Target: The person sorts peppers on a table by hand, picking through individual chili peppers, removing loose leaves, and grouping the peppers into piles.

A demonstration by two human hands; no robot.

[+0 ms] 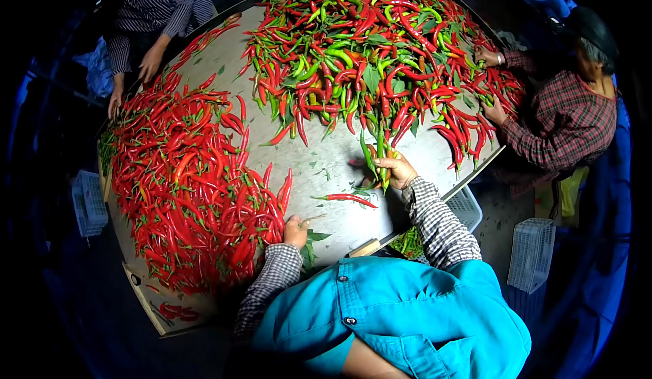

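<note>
My right hand (396, 170) is closed around some green chili peppers (369, 153) at the front edge of a large mixed heap of red and green chilies (367, 60). My left hand (296, 231) rests at the right edge of a big pile of red chilies (197, 182). Its fingers are curled, and what they hold, if anything, is hidden. Between my hands a single red chili (345, 200) lies on the pale tabletop (305, 168). Green leaves (311, 246) lie just beside my left hand.
One person in a striped sleeve (180, 5) works at the far left, another in a plaid shirt (564, 121) at the right of the heap. Plastic crates (531, 253) stand on the floor. Green chilies (409, 243) sit below the table edge near my right forearm.
</note>
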